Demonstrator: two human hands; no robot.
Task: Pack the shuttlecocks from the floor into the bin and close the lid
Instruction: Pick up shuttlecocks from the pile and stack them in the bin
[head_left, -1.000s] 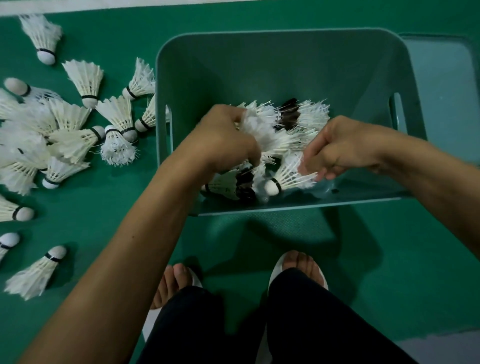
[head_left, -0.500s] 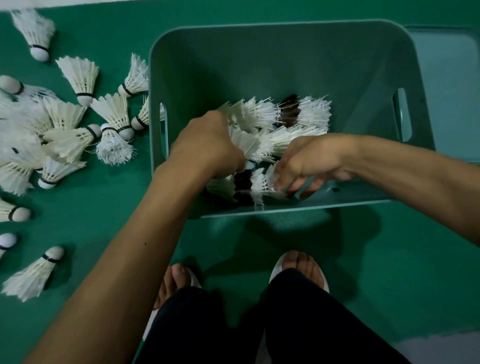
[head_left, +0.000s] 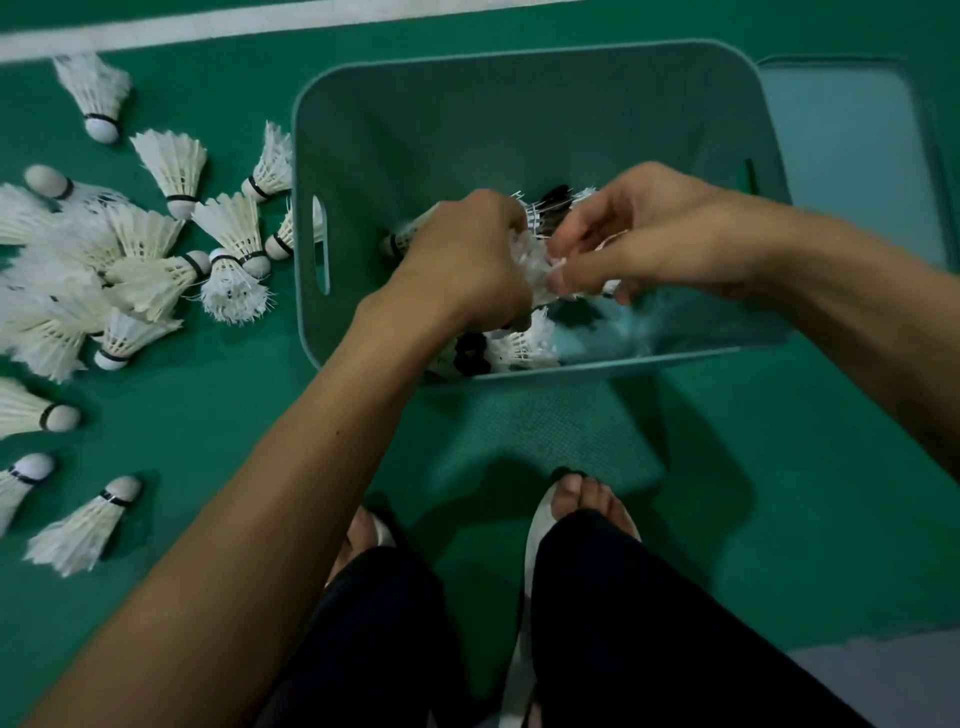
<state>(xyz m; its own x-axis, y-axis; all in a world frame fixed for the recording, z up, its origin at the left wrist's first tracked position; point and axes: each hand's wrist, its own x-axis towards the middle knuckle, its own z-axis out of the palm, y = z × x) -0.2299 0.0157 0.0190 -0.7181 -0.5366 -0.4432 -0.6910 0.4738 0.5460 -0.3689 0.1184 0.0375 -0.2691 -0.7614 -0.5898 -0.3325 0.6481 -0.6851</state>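
Over the green bin (head_left: 519, 119), the left hand (head_left: 467, 260) is curled round a bunch of shuttlecocks (head_left: 532, 260) and the right hand (head_left: 639, 234) pinches their feathers, so squeezing too hard could bend them, or one could fall outside onto the floor (head_left: 779, 467).

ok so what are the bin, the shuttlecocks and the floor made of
The bin looks like moulded plastic: matte teal, smooth rounded corners, cut-out handle slots. The shuttlecocks seem to have real feather skirts, frayed on some, with pale rounded cork-like bases and black bands. The floor is green court matting, probably vinyl or rubber, with a fine dimpled grain.
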